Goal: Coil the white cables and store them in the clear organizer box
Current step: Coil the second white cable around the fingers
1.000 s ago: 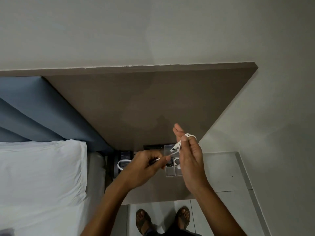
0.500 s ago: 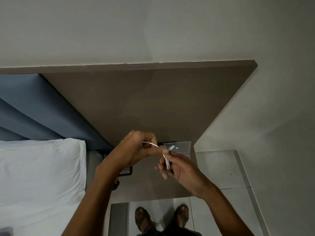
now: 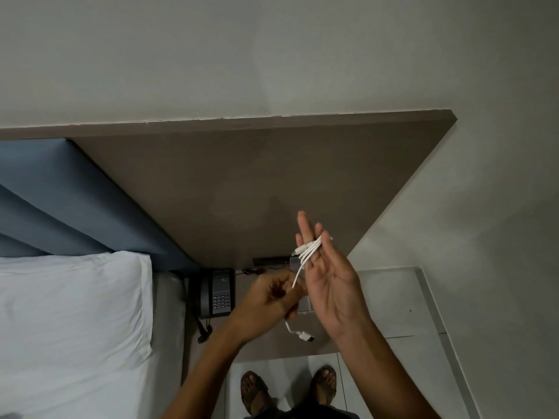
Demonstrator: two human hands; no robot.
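Observation:
A white cable (image 3: 309, 249) is wound in several loops around the raised fingers of my right hand (image 3: 328, 278), palm facing me. My left hand (image 3: 269, 300) pinches the cable's free run just below the loops. The tail hangs down from that hand and ends in a white plug (image 3: 305, 336). The clear organizer box (image 3: 303, 306) lies on the brown bedside table (image 3: 272, 346) and is mostly hidden behind both hands; only a corner shows.
A dark desk phone (image 3: 219, 293) sits at the table's left end, its cord trailing down. A white pillow and bed (image 3: 75, 313) fill the left. A tall brown headboard panel (image 3: 242, 189) rises behind. My sandalled feet (image 3: 287, 388) stand on pale floor tiles.
My right hand rose with its fingers upright and cable loops around them. My left hand dropped below it and now holds the cable's tail. The phone came into view.

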